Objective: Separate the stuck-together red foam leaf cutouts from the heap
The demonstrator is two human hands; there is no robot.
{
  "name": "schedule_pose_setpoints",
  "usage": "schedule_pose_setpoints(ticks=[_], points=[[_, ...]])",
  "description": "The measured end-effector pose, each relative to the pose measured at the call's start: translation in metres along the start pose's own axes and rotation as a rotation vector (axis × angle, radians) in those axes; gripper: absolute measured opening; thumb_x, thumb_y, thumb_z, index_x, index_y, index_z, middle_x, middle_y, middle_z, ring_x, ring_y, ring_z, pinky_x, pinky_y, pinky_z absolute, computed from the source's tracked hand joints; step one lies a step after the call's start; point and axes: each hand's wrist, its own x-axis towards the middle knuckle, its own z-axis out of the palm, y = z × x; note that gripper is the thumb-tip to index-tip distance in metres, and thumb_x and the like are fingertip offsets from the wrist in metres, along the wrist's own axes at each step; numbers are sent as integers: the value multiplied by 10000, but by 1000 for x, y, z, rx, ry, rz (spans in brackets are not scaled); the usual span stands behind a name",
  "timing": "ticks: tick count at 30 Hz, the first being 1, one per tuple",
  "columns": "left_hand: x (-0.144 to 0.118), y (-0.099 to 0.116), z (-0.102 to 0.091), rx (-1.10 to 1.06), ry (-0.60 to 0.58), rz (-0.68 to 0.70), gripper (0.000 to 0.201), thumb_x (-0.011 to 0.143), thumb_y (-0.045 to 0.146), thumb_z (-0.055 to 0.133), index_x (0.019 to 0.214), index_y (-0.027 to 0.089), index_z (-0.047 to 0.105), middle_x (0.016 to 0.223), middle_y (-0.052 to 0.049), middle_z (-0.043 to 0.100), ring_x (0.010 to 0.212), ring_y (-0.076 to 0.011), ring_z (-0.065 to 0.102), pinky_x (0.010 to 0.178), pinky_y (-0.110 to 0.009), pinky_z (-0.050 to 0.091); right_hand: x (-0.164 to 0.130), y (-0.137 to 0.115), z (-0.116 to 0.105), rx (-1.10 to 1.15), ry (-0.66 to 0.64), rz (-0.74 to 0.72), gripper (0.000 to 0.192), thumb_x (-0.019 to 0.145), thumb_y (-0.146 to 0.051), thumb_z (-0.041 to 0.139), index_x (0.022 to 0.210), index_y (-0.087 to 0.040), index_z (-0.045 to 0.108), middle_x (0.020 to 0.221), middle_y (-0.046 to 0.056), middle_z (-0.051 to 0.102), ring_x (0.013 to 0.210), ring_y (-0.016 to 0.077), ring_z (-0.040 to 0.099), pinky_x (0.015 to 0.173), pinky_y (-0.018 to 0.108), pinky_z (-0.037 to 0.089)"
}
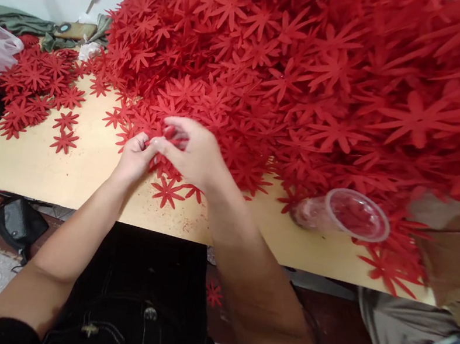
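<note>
Left hand (135,158) and right hand (198,151) meet, fingers curled, beside red flowers (255,52); whether either grips anything cannot be determined.

Pale yellow counter (85,182): big heap of red flower-shaped cutouts (248,68) across the back, smaller pile (36,84) at left, two loose cutouts (65,142) beside it. Red crumbs (189,226) near front edge. Clear cup (317,211) at right, can't tell if upright or tilted.
</note>
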Motion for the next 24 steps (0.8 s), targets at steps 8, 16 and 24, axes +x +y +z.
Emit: schedule_pose_setpoints(ticks=[8,16,24], points=[[-4,6,0,-74,-116,-110,493,787,640,512,617,181,570,523,1,555,482,-95,497,500,-254,390,2,15,18,309,22,95,184,804,-327,566,701,-178,600,632,-10,614,606,125,592,656,289,501],[-2,2,-3,48,-38,118,291,728,432,703,651,185,570,603,29,561,571,-68,499,627,-222,435,13,28,0,356,434,133,151,848,-339,535,783,-203,528,645,-30,559,589,91,555,609,258,481],[0,-4,-21,536,296,590,485,764,426,668,1211,267,570,1391,-69,424,1332,-236,361,1075,-381,345,3,19,-1,223,384,162,287,836,-338,566,614,-194,455,509,-61,454,477,63,427,516,235,364]])
